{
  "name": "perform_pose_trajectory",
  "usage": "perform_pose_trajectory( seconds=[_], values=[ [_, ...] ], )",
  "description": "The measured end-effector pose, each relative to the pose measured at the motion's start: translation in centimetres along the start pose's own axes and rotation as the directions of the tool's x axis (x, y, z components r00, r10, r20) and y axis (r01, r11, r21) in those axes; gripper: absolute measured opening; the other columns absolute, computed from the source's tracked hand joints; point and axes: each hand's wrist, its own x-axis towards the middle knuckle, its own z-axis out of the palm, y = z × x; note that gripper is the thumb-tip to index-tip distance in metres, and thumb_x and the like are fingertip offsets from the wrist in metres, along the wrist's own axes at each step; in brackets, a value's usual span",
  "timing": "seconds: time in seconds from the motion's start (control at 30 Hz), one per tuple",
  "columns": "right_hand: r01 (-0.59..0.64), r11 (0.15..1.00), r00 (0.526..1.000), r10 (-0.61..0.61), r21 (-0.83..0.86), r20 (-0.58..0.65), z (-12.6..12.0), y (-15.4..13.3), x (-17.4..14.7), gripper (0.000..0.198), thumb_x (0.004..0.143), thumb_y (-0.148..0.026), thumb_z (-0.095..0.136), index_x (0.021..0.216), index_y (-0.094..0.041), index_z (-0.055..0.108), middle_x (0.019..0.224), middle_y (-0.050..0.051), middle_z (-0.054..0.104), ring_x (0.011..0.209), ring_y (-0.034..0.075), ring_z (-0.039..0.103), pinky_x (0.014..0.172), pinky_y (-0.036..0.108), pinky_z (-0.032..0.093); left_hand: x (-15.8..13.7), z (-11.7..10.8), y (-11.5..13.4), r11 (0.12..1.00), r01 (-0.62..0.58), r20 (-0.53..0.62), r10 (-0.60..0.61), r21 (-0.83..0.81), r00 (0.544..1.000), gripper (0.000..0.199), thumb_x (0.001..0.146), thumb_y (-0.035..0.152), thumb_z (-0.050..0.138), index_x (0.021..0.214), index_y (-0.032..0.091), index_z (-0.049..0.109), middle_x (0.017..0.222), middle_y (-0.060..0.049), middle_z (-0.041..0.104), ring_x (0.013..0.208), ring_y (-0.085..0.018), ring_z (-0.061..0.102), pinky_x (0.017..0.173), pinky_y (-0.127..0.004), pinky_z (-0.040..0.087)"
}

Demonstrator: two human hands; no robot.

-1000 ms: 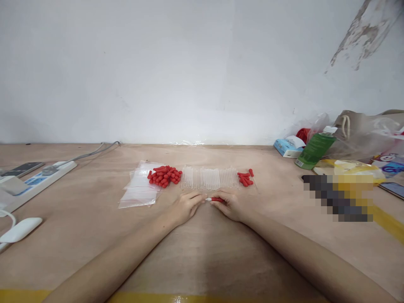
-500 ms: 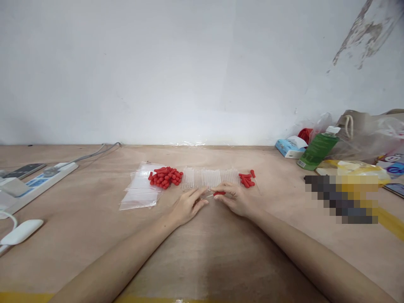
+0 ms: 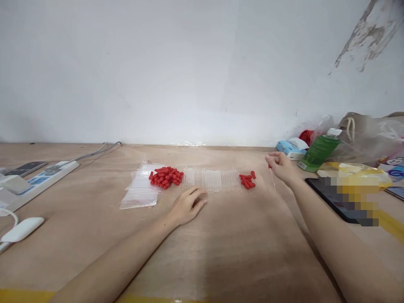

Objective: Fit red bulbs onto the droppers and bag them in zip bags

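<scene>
My left hand (image 3: 188, 206) rests on the table with its thumb and fingers apart, holding nothing. It lies just in front of a row of thin clear tubes (image 3: 212, 180). My right hand (image 3: 282, 167) is out to the right, fingers pinched on a dropper (image 3: 274, 182). The dropper's red rubber bulb is mostly hidden by the fingers, and its thin tube points down towards me. A heap of red rubber bulbs (image 3: 166, 177) sits left of the tubes, partly on clear plastic bags (image 3: 139, 198). A smaller group of red bulbs (image 3: 247, 181) lies at the right end of the row.
On the left are a power strip (image 3: 47, 182), a phone (image 3: 27, 169) and a white plug-like piece (image 3: 23, 229) with a cord. To the right stand a tissue box (image 3: 288, 148), a green bottle (image 3: 320, 150), yellow plastic (image 3: 356, 172) and a dark tablet-like device (image 3: 328, 200).
My right hand has moved away from my left, to the right and farther back, carrying the red-bulbed dropper. The left hand has let go of the tube and stays in place.
</scene>
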Motion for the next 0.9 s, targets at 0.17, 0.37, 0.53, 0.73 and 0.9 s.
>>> perform_pose_trajectory(
  seconds=[0.17, 0.37, 0.53, 0.73, 0.9],
  values=[
    [-0.067, 0.915, 0.994, 0.095, -0.398, 0.051, 2.1, 3.8, -0.5, 0.026, 0.073, -0.042, 0.052, 0.075, -0.016, 0.057, 0.058, 0.001, 0.055, 0.053, 0.014, 0.049, 0.048, 0.024, 0.032, 0.1, -0.1, 0.1, 1.000, 0.003, 0.017, -0.003, 0.005, 1.000, 0.021, 0.084, 0.023, 0.045, 0.103, 0.019, 0.055, 0.094, -0.005, 0.057, 0.075, -0.015, 0.054, 0.069, -0.028, 0.045],
    [-0.024, 0.917, 0.989, 0.079, -0.399, 0.122, 2.9, 4.9, -0.4, 0.031, 0.079, -0.044, 0.043, 0.077, -0.018, 0.060, 0.064, 0.004, 0.061, 0.056, 0.015, 0.053, 0.051, 0.024, 0.033, 0.0, -0.2, 0.2, 1.000, 0.014, 0.022, -0.014, -0.007, 1.000, 0.020, 0.084, 0.023, 0.045, 0.100, 0.019, 0.056, 0.093, -0.005, 0.056, 0.075, -0.014, 0.054, 0.068, -0.027, 0.045],
    [0.008, 0.927, 0.991, 0.043, -0.376, 0.127, 2.4, 4.1, -0.6, 0.037, 0.081, -0.042, 0.037, 0.079, -0.015, 0.061, 0.064, 0.006, 0.061, 0.056, 0.015, 0.052, 0.051, 0.024, 0.035, 0.0, -0.1, 0.1, 1.000, 0.008, 0.024, -0.008, 0.001, 1.000, 0.019, 0.084, 0.022, 0.045, 0.099, 0.019, 0.057, 0.092, -0.005, 0.056, 0.075, -0.014, 0.054, 0.067, -0.027, 0.045],
    [0.179, 0.938, 0.935, -0.068, -0.298, 0.349, 3.2, 2.0, -1.6, 0.033, 0.072, -0.048, 0.051, 0.076, -0.020, 0.068, 0.069, 0.002, 0.063, 0.058, 0.012, 0.052, 0.054, 0.022, 0.038, -0.1, 0.0, -0.3, 1.000, 0.001, -0.022, -0.001, 0.023, 1.000, 0.019, 0.082, 0.022, 0.047, 0.097, 0.020, 0.059, 0.093, -0.006, 0.057, 0.083, -0.017, 0.053, 0.072, -0.029, 0.045],
    [0.289, 0.922, 0.901, -0.172, -0.256, 0.397, 3.7, 2.5, -1.6, 0.034, 0.072, -0.049, 0.053, 0.076, -0.021, 0.071, 0.070, 0.003, 0.062, 0.062, 0.014, 0.053, 0.056, 0.024, 0.039, 0.0, -0.1, -0.1, 0.999, 0.005, -0.056, -0.003, 0.036, 0.998, 0.017, 0.082, 0.023, 0.048, 0.093, 0.020, 0.059, 0.092, -0.006, 0.057, 0.085, -0.017, 0.053, 0.075, -0.031, 0.044]
  ],
)
